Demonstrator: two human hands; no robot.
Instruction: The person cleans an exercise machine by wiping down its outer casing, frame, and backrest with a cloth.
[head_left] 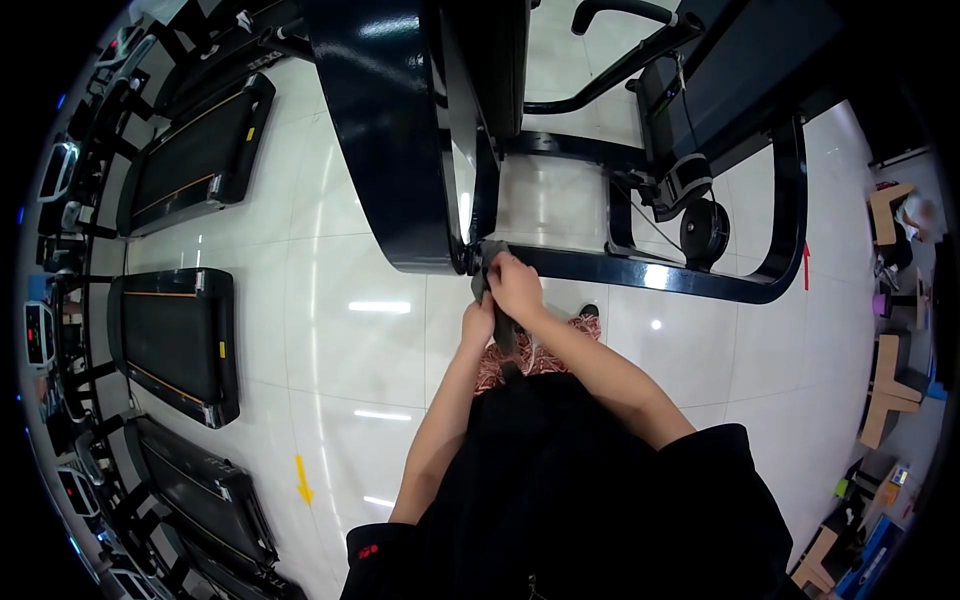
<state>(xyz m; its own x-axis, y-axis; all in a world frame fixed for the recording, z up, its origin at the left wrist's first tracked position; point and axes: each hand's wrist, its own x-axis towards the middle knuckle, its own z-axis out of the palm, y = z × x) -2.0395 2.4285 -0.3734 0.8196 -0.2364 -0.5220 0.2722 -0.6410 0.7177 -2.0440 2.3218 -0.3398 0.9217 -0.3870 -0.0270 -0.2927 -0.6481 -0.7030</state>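
Both of my hands are on a dark grey cloth (504, 328) in front of a dark exercise machine. My right hand (516, 287) is closed on its upper part, close to the joint at the foot of the machine's big dark panel (375, 130). Lower and to the left, my left hand (479, 322) pinches the cloth's edge. The cloth hangs down between my forearms toward my patterned trousers (548, 352). Beside my right hand runs the machine's low base rail (600, 268). My fingertips are partly hidden by the cloth and my hands.
Several treadmills (175, 340) line the left side. On the machine's right are a black round wheel (704, 235) and a curved handle (640, 80). A yellow arrow (303, 482) marks the tiled floor. Desks (885, 385) and a seated person (915, 215) are at far right.
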